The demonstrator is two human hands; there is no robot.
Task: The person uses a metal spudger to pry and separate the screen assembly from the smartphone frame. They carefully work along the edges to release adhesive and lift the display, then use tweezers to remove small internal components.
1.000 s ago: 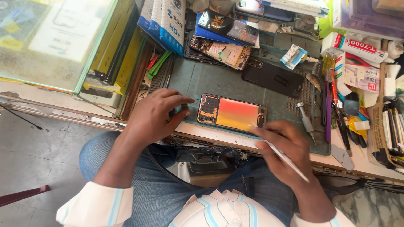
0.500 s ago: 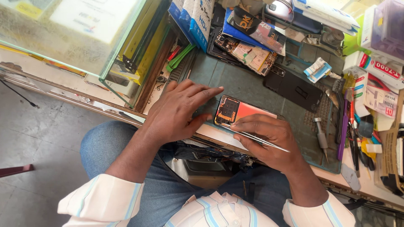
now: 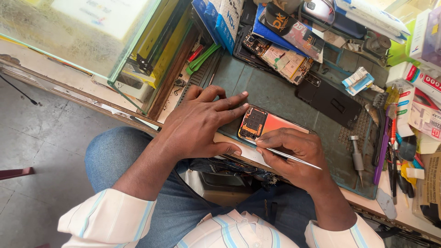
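Note:
An opened phone (image 3: 264,125) with an orange back and bare circuit parts lies on a dark green work mat (image 3: 271,89) at the bench's near edge. My left hand (image 3: 202,121) lies flat on the mat, its fingertips pressing the phone's left end. My right hand (image 3: 294,154) covers the phone's near right part and grips thin metal tweezers (image 3: 294,159), whose tip points at the phone's lower edge.
A black phone back cover (image 3: 330,103) and another opened phone (image 3: 275,55) lie farther on the mat. Screwdrivers and tools (image 3: 383,138) crowd the right side. A glass case (image 3: 82,36) stands at the left. Boxes and packets fill the back. My knees are under the bench.
The view has drawn closer to the bench. My right hand with the tweezers has moved left onto the phone, and my left hand has stayed at its left end.

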